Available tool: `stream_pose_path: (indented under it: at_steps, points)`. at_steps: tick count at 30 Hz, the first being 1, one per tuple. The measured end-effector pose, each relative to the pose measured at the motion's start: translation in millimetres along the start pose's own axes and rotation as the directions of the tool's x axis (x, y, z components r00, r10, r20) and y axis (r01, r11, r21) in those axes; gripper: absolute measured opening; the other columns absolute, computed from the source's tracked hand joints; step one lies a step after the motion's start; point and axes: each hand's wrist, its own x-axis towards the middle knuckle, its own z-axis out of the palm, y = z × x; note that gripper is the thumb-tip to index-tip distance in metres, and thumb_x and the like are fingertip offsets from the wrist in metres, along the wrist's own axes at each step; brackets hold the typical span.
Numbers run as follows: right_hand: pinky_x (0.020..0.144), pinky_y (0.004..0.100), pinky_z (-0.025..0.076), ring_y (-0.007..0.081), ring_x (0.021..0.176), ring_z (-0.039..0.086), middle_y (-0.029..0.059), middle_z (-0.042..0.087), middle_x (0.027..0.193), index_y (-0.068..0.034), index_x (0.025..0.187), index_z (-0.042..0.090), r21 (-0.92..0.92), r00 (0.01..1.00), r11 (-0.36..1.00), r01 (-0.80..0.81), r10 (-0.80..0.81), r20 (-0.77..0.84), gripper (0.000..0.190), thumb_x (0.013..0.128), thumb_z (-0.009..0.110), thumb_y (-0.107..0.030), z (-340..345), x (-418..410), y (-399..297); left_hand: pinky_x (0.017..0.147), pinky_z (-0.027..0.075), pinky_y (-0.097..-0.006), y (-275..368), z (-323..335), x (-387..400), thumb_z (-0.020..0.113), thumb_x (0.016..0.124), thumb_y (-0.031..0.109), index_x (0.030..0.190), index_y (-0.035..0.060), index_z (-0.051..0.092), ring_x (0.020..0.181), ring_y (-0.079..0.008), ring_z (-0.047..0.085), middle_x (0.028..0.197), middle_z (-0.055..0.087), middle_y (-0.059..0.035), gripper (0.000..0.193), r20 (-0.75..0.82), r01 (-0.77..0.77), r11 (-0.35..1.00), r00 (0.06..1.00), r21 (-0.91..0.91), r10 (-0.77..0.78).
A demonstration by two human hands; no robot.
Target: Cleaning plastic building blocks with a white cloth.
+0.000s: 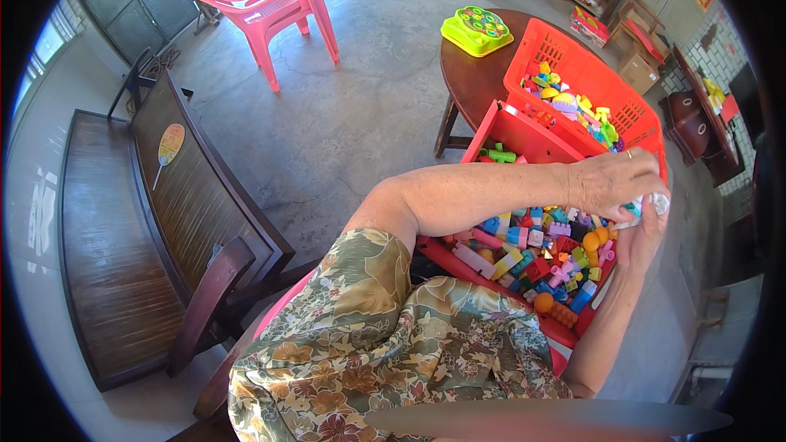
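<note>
My left hand (614, 181), wearing a ring, reaches across from the left with its fingers closed on a crumpled white cloth or tissue (659, 204). A small teal piece (632, 207) shows between the hands, partly wrapped in the white material. My right hand (643, 230) grips the same bundle from below. Under the hands, a red plastic bin (533, 126) holds many coloured building blocks (537, 269) and several orange balls (543, 302); my left forearm hides part of them. Behind it, a red slatted basket (635, 107) holds more small toy pieces (568, 101).
A round wooden table (460, 77) carries the red basket and a lime-green toy (477, 31). Stacked pink plastic chairs (270, 9) stand on the concrete floor. A dark wooden bench (184, 184) with a hand fan (171, 144) is at left. Cardboard boxes (637, 72) and shelves are beyond.
</note>
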Motion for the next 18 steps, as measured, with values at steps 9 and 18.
stream_pose_path:
  at_steps: [9, 18]
  points:
    - [0.092, 0.0326, 0.049, 0.0173, 0.103, 0.057, 0.0064, 0.057, 0.111, -0.004, 0.117, 0.051, -0.158, 0.988, 0.982, 0.102, -0.119, -0.103, 0.03, 0.091, 0.061, -0.015, -19, 5, 10, 0.089, 0.045, -0.0424, 7, 12, -1, 0.08, 0.055, 0.009, 0.107, 0.0072, 0.05, 0.101, -0.0342, 0.052, 0.105, 0.049, -0.0126, 0.06, 0.003, -0.119, 0.989, 0.993, 0.083, 0.119]
    - [0.096, 0.0345, 0.047, 0.0199, 0.11, 0.056, 0.0073, 0.056, 0.118, -0.005, 0.124, 0.047, 0.047, 0.995, 0.994, -0.098, 0.099, -0.018, 0.036, 0.09, 0.059, -0.01, 5, -2, 1, 0.087, 0.044, -0.0432, 3, -4, -1, 0.079, 0.057, 0.012, 0.109, 0.0083, 0.05, 0.1, -0.032, 0.052, 0.106, 0.049, -0.0133, 0.06, 0.029, 0.018, 0.996, 0.999, 0.085, -0.02]
